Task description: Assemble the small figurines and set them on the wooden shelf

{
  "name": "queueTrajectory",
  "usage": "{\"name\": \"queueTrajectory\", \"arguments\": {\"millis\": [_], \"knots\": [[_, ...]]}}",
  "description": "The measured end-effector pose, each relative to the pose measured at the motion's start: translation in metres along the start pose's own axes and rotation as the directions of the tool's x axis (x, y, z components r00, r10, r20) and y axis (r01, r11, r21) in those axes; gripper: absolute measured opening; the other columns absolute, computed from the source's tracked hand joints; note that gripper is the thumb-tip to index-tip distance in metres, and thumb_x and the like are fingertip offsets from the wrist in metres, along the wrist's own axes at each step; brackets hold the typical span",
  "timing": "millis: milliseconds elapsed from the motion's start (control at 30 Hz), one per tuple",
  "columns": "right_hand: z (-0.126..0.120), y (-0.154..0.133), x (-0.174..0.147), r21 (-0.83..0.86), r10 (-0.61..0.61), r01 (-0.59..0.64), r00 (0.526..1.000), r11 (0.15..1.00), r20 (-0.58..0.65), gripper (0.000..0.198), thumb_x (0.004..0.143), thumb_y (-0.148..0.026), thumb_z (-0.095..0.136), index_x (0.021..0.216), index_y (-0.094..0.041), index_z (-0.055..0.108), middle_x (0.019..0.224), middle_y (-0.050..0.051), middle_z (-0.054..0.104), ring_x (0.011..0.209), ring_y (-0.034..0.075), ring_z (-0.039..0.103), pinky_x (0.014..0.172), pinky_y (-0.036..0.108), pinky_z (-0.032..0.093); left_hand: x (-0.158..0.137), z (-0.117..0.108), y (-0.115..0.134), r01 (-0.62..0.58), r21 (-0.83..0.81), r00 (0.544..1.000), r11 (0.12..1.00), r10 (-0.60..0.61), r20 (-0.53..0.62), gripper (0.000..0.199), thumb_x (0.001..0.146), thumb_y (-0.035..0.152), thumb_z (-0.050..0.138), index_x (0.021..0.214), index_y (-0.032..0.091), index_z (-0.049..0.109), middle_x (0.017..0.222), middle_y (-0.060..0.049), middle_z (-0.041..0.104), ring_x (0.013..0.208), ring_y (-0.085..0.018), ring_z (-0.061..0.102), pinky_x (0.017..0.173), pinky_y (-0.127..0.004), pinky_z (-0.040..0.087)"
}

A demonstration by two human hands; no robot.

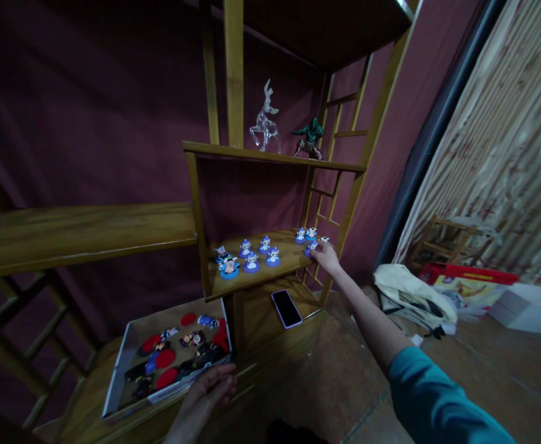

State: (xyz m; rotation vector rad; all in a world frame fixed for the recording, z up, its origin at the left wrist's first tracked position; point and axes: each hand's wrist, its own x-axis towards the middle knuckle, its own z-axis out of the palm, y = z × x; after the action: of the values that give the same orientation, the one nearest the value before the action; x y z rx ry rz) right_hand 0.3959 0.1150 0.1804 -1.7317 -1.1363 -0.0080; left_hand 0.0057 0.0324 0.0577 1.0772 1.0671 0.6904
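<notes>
At the right end of the small middle shelf (282, 251), my right hand (326, 256) has its fingers closed on a small purple-and-white figurine (310, 249), whose base is on or just above the board. Right behind it stand another purple figurine (301, 235) and a blue-based one (311, 234). Several more purple-and-white figurines (251, 262) stand further left, beside a pink-faced figurine on a blue base (228, 267). My left hand (211, 388) hangs empty by the near right corner of a cardboard box (123, 351), fingers loosely stretched. Red discs (165, 358) and dark figurines lie in the box.
A phone (286, 309) lies on the lower shelf. Above, a clear deer figure (265, 126) and a dark green figure (310, 139) stand on the upper shelf. Wooden posts (344, 228) edge the right side. A pale cloth bag (406, 293) and white box (532, 308) sit on the floor.
</notes>
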Motion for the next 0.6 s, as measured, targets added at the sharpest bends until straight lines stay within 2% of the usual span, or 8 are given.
{"name": "queueTrajectory", "arguments": {"millis": [100, 233, 367, 600], "knots": [[0.006, 0.006, -0.001, -0.045, -0.006, 0.008, 0.999, 0.999, 0.049, 0.027, 0.072, -0.024, 0.055, 0.099, -0.022, 0.060, 0.087, 0.003, 0.068, 0.080, 0.018, 0.063, 0.076, 0.031, 0.047, 0.001, 0.002, 0.001, 0.006, 0.026, 1.000, 1.000, -0.006, 0.005, 0.050, 0.048, 0.051, 0.075, 0.085, 0.018, 0.069, 0.082, -0.008, 0.069, 0.077, -0.023, 0.064, 0.068, -0.030, 0.048], [0.008, 0.009, -0.006, -0.096, -0.060, 0.059, 0.998, 0.994, 0.000, 0.041, 0.074, -0.025, 0.054, 0.115, -0.021, 0.052, 0.100, 0.005, 0.065, 0.090, 0.019, 0.061, 0.084, 0.034, 0.045, 0.003, -0.001, -0.001, 0.011, 0.038, 1.000, 0.999, -0.011, 0.009, 0.052, 0.049, 0.053, 0.074, 0.088, 0.018, 0.068, 0.084, -0.008, 0.069, 0.079, -0.022, 0.064, 0.070, -0.031, 0.048], [0.006, 0.007, -0.013, -0.253, -0.063, 0.051, 0.997, 0.966, -0.039, 0.039, 0.076, -0.031, 0.054, 0.114, -0.021, 0.053, 0.100, 0.006, 0.064, 0.096, 0.022, 0.058, 0.087, 0.037, 0.042, 0.003, -0.003, -0.002, 0.022, 0.042, 1.000, 0.999, -0.022, -0.004, 0.054, 0.048, 0.053, 0.074, 0.088, 0.018, 0.067, 0.084, -0.009, 0.069, 0.079, -0.022, 0.064, 0.070, -0.031, 0.048], [0.005, 0.005, -0.014, -0.273, -0.057, 0.042, 0.997, 0.961, -0.049, 0.038, 0.076, -0.036, 0.057, 0.112, -0.022, 0.054, 0.099, 0.005, 0.065, 0.096, 0.023, 0.057, 0.087, 0.037, 0.042, 0.008, -0.006, -0.008, 0.039, 0.049, 0.999, 0.998, -0.038, -0.009, 0.056, 0.045, 0.053, 0.076, 0.087, 0.017, 0.068, 0.085, -0.009, 0.069, 0.077, -0.022, 0.064, 0.068, -0.030, 0.048]]}}
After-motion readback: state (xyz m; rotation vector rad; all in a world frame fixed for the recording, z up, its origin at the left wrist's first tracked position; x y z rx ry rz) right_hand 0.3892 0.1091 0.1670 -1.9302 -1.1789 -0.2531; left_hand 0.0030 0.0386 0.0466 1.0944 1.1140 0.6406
